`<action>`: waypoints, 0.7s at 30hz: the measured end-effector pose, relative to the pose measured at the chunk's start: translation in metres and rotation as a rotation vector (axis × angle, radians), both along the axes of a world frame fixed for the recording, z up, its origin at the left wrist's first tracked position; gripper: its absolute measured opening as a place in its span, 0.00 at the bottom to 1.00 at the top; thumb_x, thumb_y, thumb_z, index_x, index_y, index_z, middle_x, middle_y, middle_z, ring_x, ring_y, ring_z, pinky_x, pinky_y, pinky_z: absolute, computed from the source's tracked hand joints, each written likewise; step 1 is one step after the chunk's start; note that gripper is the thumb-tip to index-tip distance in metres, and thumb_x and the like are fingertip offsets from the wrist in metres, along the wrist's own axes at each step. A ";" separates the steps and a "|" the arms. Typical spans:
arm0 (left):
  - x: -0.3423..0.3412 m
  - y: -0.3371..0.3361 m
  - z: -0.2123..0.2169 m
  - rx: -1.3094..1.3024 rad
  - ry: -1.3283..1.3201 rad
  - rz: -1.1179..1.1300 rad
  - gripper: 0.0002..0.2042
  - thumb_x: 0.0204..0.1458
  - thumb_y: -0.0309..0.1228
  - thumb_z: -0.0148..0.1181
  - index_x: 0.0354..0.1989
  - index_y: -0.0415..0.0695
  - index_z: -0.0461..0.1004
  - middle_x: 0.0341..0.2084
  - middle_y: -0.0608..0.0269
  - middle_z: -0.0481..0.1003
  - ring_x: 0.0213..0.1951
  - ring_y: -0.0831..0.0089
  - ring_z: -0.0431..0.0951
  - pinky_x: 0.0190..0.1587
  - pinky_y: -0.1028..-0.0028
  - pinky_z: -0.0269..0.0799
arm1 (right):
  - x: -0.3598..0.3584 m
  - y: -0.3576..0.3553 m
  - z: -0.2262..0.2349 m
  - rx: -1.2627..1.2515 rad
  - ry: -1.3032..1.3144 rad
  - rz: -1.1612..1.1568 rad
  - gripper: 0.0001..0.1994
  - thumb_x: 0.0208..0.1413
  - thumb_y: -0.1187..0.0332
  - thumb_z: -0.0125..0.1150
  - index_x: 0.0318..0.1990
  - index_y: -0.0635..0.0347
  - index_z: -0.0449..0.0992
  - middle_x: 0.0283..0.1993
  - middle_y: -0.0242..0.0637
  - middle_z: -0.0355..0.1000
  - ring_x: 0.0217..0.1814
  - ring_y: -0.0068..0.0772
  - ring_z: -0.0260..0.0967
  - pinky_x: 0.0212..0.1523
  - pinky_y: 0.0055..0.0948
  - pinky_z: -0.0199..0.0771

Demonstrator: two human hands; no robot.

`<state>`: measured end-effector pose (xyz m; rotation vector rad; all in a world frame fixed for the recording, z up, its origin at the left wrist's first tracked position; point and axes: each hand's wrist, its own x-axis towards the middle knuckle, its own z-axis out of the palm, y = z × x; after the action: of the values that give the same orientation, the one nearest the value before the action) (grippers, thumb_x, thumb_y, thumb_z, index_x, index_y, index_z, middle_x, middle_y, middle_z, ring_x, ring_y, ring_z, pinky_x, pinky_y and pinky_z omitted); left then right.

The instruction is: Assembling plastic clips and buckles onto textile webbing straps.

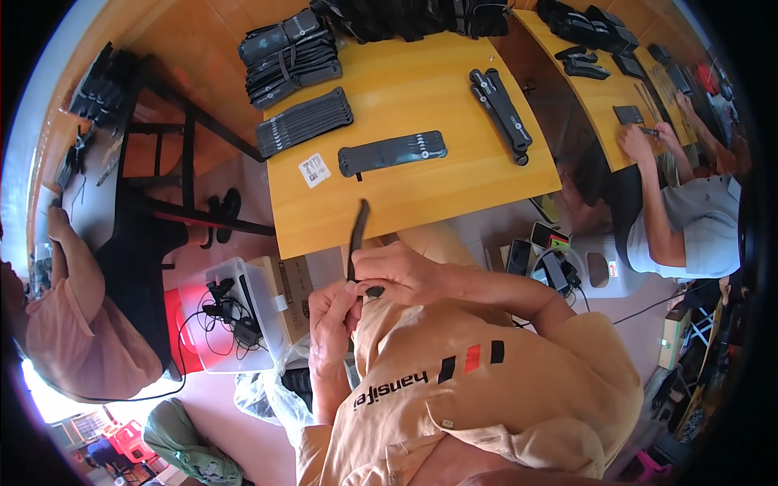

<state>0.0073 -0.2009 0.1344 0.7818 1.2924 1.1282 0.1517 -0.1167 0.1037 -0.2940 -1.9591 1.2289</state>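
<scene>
Close to my chest, just off the table's near edge, both hands are closed on a narrow black strap (357, 231). One end of it sticks up toward the table, and a short dark end shows below the fingers. My right hand (399, 274) pinches it from the right. My left hand (331, 314) grips it lower down, its fingertips meeting the right ones. Beyond them on the yellow table (421, 198) lies a flat black band (392, 154) with pale printing and a small tab at its lower edge.
Left on the table are a pile of flat black bands (306, 121), a tied black bundle (290, 61) and a white label (314, 170). Folded black strips (500, 116) lie right. A plastic bin with cables (235, 324) stands on the floor. Co-workers sit at both sides.
</scene>
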 end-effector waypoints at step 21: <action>-0.125 -0.039 -0.036 0.119 -0.274 0.558 0.17 0.55 0.38 0.50 0.17 0.50 0.55 0.12 0.75 0.52 0.13 0.85 0.49 0.13 0.81 0.43 | 0.148 0.048 0.029 -0.894 0.085 -0.380 0.09 0.48 0.72 0.44 0.18 0.58 0.60 0.16 0.26 0.53 0.07 0.14 0.48 0.10 0.19 0.57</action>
<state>-0.1176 -0.2401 0.0981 0.3309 1.2488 1.7048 0.2999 -0.0685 0.1324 -0.9854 -1.0959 1.7368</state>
